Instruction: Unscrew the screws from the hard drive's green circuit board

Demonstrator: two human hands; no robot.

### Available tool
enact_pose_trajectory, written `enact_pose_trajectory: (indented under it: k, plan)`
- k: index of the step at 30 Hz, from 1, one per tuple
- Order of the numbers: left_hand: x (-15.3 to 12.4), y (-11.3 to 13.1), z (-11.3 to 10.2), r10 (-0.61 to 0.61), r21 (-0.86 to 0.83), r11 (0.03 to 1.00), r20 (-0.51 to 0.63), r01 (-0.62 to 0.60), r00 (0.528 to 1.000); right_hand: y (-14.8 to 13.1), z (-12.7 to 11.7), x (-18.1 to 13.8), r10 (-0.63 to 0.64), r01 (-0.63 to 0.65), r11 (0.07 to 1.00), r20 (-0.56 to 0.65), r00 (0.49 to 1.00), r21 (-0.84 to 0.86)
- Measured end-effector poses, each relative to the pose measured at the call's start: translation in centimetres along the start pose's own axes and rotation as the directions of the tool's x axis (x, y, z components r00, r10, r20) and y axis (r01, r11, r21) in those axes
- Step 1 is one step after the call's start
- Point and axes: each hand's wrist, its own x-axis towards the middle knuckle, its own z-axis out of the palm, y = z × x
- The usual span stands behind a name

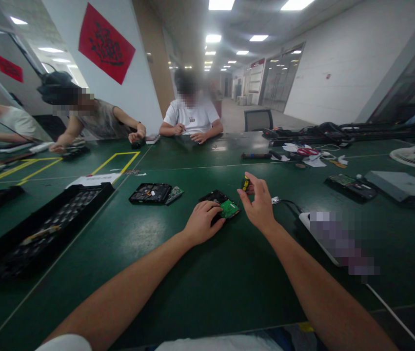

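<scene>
My left hand [202,222] rests with curled fingers on a black hard drive [215,197] lying on the green table [207,273], and it holds the drive down. A green circuit board [229,208] sits on the drive's near right corner. Just right of the drive, my right hand [259,204] is raised, pinching a small yellow-and-black screwdriver [246,184] upright between thumb and fingers. A second opened hard drive [150,193] with its own green board [174,194] lies further left.
A long black tray [42,229] lies at left. A flat device [335,239] with a cable sits at right, another drive [351,185] and a grey box [401,185] beyond. Other people work at the far and left sides; tools and scissors [306,151] lie far right.
</scene>
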Motion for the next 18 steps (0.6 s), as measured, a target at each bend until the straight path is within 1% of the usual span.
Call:
enact_pose_trajectory:
  k: [4,7,10,12,18]
  plan:
    - [0.01,-0.09,-0.01,0.001,-0.002,1.000,0.001,-0.001,1.000,0.07,-0.14,-0.02,0.032,-0.033,0.999,0.024,0.999,0.025]
    - [0.04,-0.11,0.05,0.005,-0.005,1.000,-0.001,-0.005,1.000,-0.03,-0.03,-0.08,0.085,-0.095,0.982,0.069,0.994,0.161]
    - [0.04,-0.09,0.08,0.008,-0.001,1.000,0.001,-0.008,1.000,-0.16,0.28,-0.13,0.142,-0.183,0.915,0.137,0.980,0.360]
    - [0.02,-0.06,0.05,0.010,0.002,1.000,0.002,-0.010,1.000,-0.11,0.51,-0.12,0.168,-0.219,0.865,0.150,0.974,0.451]
    - [0.04,-0.05,-0.04,0.009,0.003,1.000,0.004,-0.009,1.000,0.66,0.76,0.15,0.215,-0.266,0.783,0.157,0.964,0.562]
